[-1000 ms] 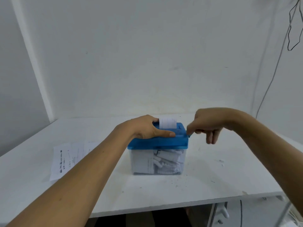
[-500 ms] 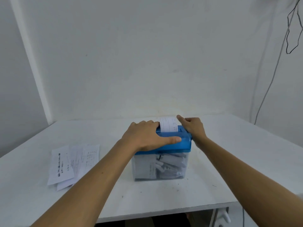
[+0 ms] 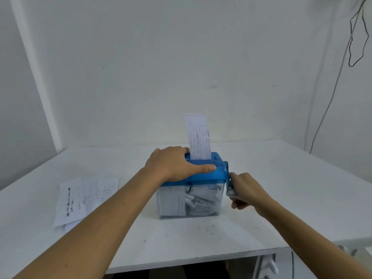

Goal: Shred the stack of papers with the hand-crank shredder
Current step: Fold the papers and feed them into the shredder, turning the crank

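Crank [image 3: 227,178] points down at the frame-right end of the shredder [image 3: 218,175], right hand [image 3: 245,190] gripping its lower end in curled fingers, left hand [image 3: 171,166] pressed flat on top.

A white table [image 3: 281,178] stands against bare white walls [image 3: 161,67], a black cable [image 3: 356,37] hanging.

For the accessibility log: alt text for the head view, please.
A person's left hand presses on the blue lid of a hand-crank shredder while the right hand grips its crank handle; a printed sheet stands in the slot. Shreds lie in the clear bin; more papers lie on the white table.
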### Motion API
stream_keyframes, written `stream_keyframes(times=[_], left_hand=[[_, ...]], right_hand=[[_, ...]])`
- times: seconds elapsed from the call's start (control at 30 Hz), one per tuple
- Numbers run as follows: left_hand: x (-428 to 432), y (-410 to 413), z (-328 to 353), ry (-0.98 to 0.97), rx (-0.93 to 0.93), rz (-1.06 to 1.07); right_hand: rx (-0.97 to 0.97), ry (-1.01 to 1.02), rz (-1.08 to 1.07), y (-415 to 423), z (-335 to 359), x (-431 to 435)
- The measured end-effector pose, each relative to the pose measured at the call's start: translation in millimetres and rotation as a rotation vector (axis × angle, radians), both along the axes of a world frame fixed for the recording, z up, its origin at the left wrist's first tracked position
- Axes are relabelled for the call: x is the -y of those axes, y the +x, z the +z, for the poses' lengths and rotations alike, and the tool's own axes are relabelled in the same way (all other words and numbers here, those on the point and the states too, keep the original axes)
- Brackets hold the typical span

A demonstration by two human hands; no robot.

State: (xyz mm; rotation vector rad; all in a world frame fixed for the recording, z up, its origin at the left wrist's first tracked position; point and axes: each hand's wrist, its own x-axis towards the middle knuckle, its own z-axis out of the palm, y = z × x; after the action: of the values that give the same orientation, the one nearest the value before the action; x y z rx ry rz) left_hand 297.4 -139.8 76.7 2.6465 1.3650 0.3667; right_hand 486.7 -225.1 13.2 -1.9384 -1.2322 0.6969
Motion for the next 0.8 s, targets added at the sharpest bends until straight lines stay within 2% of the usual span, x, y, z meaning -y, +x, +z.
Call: stream_keyframes(times=[0.13, 0.27, 0.4, 0.57, 0.8], left_hand=[[-2.6, 1.6, 1.2, -0.012, -0.006, -0.009], [-0.6, 0.7, 1.3, -0.009, 0.012, -0.005], [0.9, 1.1, 0.9, 0.001, 0.007, 0.0], [-2.4, 1.6, -0.6, -0.005, 0.011, 0.003], [-4.9, 2.4, -2.2, 0.023, -0.008, -0.026]], right_hand=[[-0.04, 0.063, 0.056, -1.5, 33.2, 28.8], [0.231, 0.178, 0.047, 0.2, 71.3, 27.9], [0.316, 0.441, -0.104, 3.2, 76.8, -8.3], [0.146, 0.581, -0.162, 15.6, 72.1, -68.2], [-0.105, 0.397, -0.172, 19.5, 16.0, -97.5]])
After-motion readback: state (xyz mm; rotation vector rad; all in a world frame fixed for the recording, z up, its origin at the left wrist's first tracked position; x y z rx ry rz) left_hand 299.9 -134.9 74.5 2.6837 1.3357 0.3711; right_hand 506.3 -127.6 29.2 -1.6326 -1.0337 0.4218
